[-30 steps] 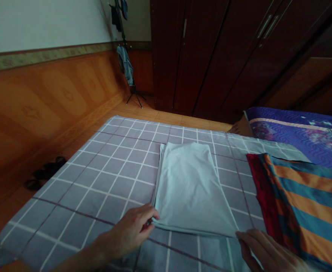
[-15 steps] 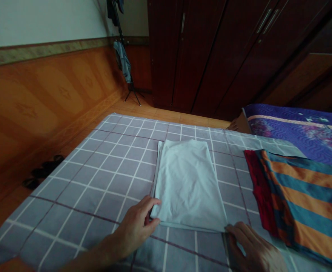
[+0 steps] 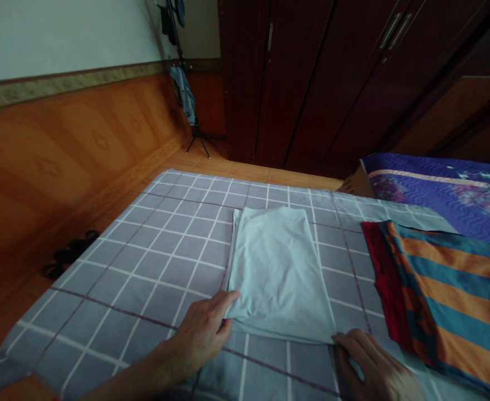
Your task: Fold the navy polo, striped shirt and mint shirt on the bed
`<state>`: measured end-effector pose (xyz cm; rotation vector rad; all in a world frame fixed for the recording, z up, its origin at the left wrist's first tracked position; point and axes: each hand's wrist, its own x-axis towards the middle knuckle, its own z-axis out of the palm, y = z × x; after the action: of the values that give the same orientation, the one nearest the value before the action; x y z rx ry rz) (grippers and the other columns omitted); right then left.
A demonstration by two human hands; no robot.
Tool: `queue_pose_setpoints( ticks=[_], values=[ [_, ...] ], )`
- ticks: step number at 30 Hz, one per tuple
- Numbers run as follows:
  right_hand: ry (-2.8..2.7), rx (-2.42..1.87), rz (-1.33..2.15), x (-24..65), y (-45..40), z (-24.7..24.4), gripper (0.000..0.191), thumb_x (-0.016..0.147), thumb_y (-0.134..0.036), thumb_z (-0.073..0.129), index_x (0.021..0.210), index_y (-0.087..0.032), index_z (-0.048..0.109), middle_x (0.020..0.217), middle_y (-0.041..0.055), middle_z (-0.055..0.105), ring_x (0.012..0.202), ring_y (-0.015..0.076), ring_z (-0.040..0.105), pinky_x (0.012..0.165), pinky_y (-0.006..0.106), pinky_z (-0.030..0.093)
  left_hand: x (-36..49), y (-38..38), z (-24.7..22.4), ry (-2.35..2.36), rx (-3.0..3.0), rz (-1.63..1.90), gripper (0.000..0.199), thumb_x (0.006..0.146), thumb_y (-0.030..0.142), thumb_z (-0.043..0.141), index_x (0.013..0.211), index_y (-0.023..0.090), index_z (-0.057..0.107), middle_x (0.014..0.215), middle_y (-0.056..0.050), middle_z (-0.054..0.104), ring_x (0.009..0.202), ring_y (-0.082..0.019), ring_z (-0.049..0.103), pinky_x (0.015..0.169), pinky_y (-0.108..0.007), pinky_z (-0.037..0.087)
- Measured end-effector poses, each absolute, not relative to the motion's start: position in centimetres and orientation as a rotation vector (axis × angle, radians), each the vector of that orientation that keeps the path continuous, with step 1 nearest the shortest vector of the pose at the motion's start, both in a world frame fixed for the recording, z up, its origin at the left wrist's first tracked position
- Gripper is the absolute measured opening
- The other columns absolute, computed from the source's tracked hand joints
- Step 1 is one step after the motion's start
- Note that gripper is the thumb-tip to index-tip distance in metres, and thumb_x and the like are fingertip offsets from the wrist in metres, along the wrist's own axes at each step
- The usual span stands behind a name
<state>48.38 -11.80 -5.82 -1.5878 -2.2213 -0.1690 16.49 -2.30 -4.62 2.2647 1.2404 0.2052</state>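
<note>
A pale, whitish-blue folded garment lies flat on a grey checked bed cover, its layers showing along the left and near edges. My left hand is closed on the garment's near left corner, with the thumb and fingers at the edge. At the near right corner, my right hand pinches the fabric between thumb and fingertips. Small wrinkles run across the cloth by the left hand. What kind of garment it is, I cannot tell.
On the right lie folded clothes, an orange and teal striped one with a red one beside it. Beyond are a purple floral bedspread, a dark wardrobe and a coat stand. Dark footwear sits on the floor at left.
My left hand has shifted slightly at the corner, and the near left edge of the garment is drawn up a little. My right hand stays at its corner. The view has tilted slightly.
</note>
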Motion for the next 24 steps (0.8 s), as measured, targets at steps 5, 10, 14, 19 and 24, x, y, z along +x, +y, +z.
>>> queue_pose_setpoints(
  ticks=[5,10,14,19,24],
  values=[
    [-2.214,-1.597,-0.153,48.5,-11.8,-6.0,0.021,0.094,-0.025,0.040,0.089,-0.021,0.060,0.074,0.0018,0.062,0.060,0.0115,0.062,0.053,0.021,0.046,16.4,-2.4,-5.7,1.252,2.385,0.271,0.047,0.080,0.012,0.052,0.125,0.025,0.047,0.109,-0.006,0.066,0.091,-0.021,0.065,0.082,-0.032,0.051],
    [-2.215,-1.585,-0.140,48.7,-11.8,-6.3,0.025,0.095,-0.026,0.038,0.088,-0.021,0.061,0.072,0.0014,0.061,0.057,0.0110,0.061,0.051,0.020,0.045,16.2,-2.4,-5.3,1.308,2.316,0.211,0.053,0.071,0.005,0.048,0.120,0.026,0.050,0.106,-0.003,0.068,0.086,-0.020,0.066,0.078,-0.029,0.050],
    [-2.205,-1.590,-0.129,48.7,-12.0,-6.4,0.023,0.095,-0.026,0.038,0.088,-0.021,0.060,0.074,0.0017,0.061,0.059,0.0111,0.061,0.053,0.021,0.046,16.1,-2.6,-4.8,1.376,2.238,0.243,0.049,0.071,0.005,0.045,0.115,0.024,0.054,0.086,-0.001,0.070,0.072,-0.017,0.066,0.071,-0.026,0.049],
    [-2.213,-1.596,-0.117,48.8,-12.1,-6.4,0.023,0.095,-0.025,0.038,0.090,-0.021,0.060,0.074,0.0015,0.061,0.060,0.0112,0.061,0.053,0.021,0.046,15.8,-2.8,-5.0,1.203,2.356,0.381,0.048,0.072,0.001,0.040,0.112,0.024,0.056,0.094,-0.003,0.066,0.083,-0.016,0.064,0.075,-0.025,0.048],
    [-2.228,-1.577,-0.162,49.0,-11.9,-6.5,0.021,0.095,-0.025,0.039,0.092,-0.021,0.060,0.077,0.0024,0.063,0.062,0.0118,0.063,0.055,0.021,0.047,15.5,-2.7,-4.7,1.154,2.541,0.476,0.034,0.078,0.004,0.042,0.103,0.020,0.058,0.089,-0.005,0.061,0.076,-0.017,0.061,0.069,-0.026,0.049]
  ],
)
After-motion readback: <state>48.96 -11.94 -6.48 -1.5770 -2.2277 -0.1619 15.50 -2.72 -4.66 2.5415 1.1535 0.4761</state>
